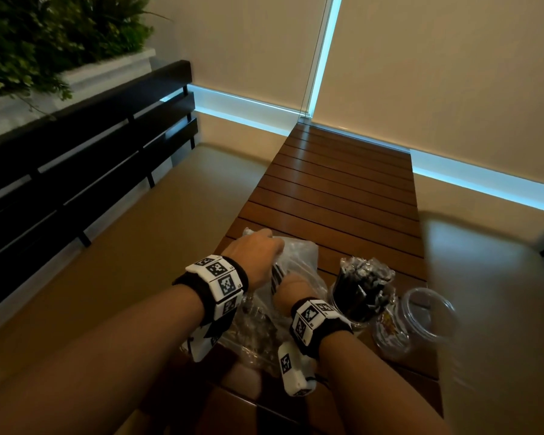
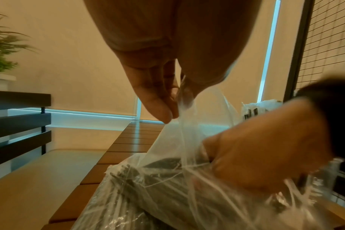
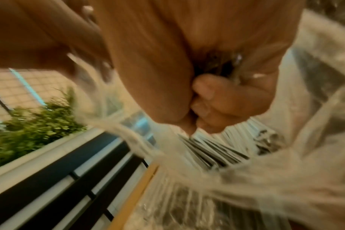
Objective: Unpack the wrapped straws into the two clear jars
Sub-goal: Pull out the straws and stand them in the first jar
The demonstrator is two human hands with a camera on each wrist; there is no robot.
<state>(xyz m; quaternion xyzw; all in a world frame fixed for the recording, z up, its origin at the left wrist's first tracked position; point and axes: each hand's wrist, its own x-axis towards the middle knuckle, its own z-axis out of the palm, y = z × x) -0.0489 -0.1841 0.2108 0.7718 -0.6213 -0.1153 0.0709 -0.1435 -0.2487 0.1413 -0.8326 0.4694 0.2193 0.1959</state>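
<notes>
A clear plastic bag [image 1: 299, 255] of black wrapped straws [image 2: 148, 186] lies on the near end of a wooden slatted bench [image 1: 343, 189]. My left hand [image 1: 258, 246] pinches the bag's upper edge and holds it up [image 2: 173, 109]. My right hand [image 1: 291, 288] is inside the bag, its fingers curled round a bundle of straws [image 3: 213, 152]. To the right of the bag stands one clear jar [image 1: 358, 296] packed with black straws. Further right is a second clear jar [image 1: 427, 312], which is empty.
A dark slatted rail [image 1: 76, 171] runs along the left, with a white planter of green plants [image 1: 44, 42] behind it. Cream blinds close off the far side. A blurred beige shape [image 1: 490, 309] fills the right edge beside the empty jar.
</notes>
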